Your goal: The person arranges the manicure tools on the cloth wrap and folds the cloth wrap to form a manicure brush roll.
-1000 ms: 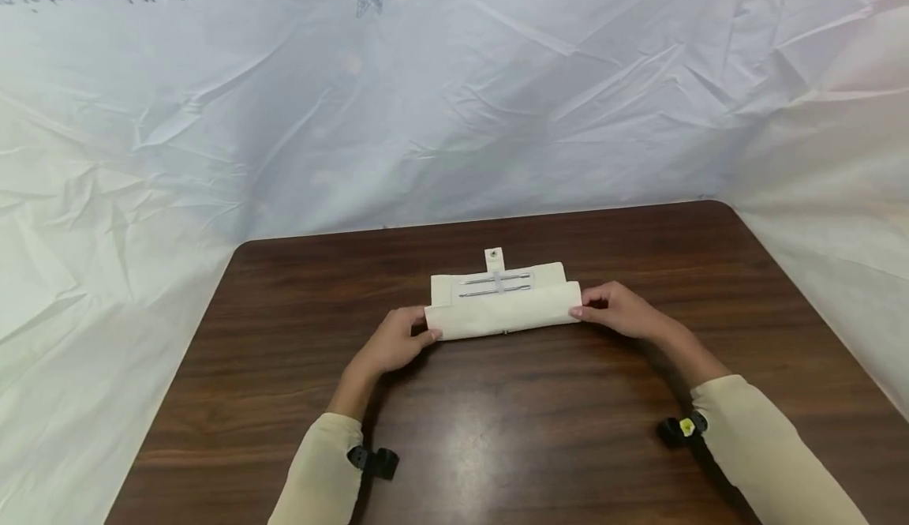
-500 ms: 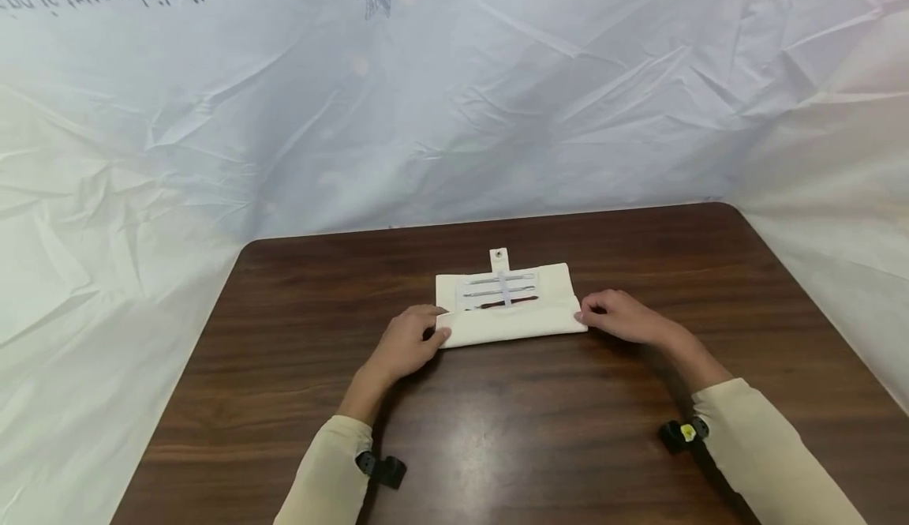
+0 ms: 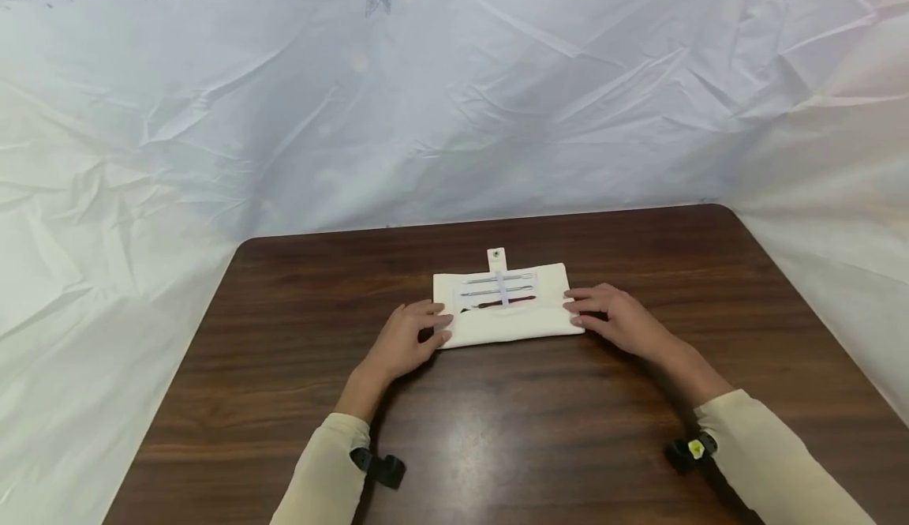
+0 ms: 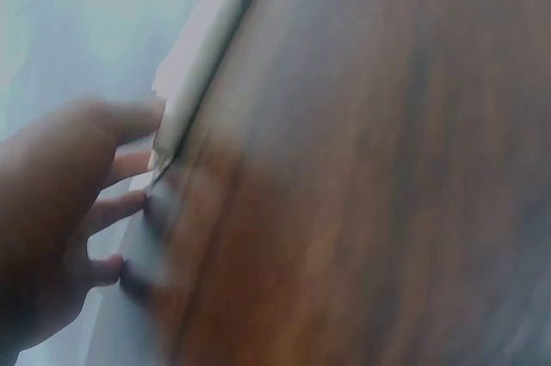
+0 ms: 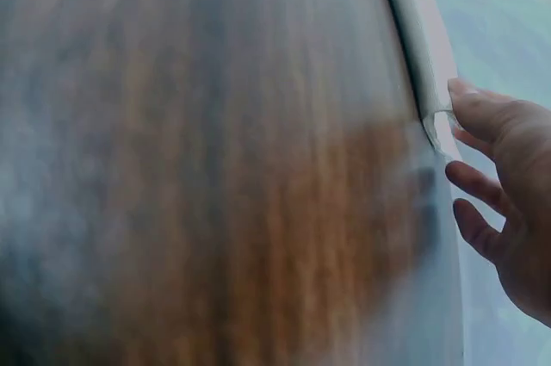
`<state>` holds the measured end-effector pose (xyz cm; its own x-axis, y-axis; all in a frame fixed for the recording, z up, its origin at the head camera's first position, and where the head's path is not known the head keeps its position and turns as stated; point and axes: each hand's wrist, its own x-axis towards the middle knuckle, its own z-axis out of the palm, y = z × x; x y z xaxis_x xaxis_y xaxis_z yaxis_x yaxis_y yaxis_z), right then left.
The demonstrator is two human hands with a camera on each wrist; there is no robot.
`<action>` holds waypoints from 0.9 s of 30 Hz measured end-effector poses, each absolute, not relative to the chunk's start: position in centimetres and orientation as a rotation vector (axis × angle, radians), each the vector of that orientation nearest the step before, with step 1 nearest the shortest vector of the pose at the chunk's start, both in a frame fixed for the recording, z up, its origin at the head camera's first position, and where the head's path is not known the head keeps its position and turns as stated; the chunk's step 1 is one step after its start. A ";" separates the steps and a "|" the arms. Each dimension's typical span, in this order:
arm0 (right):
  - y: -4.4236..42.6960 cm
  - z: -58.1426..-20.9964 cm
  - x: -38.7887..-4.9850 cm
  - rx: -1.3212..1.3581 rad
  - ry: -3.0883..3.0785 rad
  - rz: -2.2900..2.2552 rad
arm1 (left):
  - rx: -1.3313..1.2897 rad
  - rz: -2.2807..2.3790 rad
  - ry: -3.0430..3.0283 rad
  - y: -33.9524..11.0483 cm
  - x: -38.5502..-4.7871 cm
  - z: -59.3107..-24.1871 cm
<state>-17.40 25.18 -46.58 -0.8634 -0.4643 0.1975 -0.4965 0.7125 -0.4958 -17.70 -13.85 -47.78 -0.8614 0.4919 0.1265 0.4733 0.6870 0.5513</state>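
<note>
In the head view, a white roll-up tool case [image 3: 511,328] lies partly unrolled on the brown table, its near part folded over. Slim tools [image 3: 497,291], two silvery and one dark red, show in a clear pocket, with a strap across them. A tab with a snap [image 3: 496,256] sticks out at the far edge. My left hand [image 3: 406,342] rests fingertips and thumb on the case's left end. On the right end lie the extended fingers of my right hand [image 3: 619,321]. In the wrist views, the left hand [image 4: 60,202] and right hand [image 5: 516,176] have spread fingers beside the case's ends.
The dark wood-grain table [image 3: 469,438] runs under both arms. White sheeting [image 3: 454,114] with printed lettering hangs behind it and at the sides. Each sleeve carries a black wrist camera, on the left [image 3: 387,471] and the right [image 3: 683,455].
The folded near part of the case has come down towards me, showing the dark red tool. Both hands have eased from pinching the ends to resting spread fingers on the case.
</note>
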 end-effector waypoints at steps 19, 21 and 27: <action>25.1 -47.3 -17.9 0.646 -2.942 1.005 | 0.746 1.032 2.781 -14.1 -18.6 -48.8; 24.9 -47.2 -18.2 0.576 -2.933 1.115 | 0.684 1.120 2.794 -13.9 -18.7 -48.7; 24.2 -47.1 -19.3 0.416 -2.921 1.299 | 0.523 1.313 2.832 -13.0 -19.1 -48.3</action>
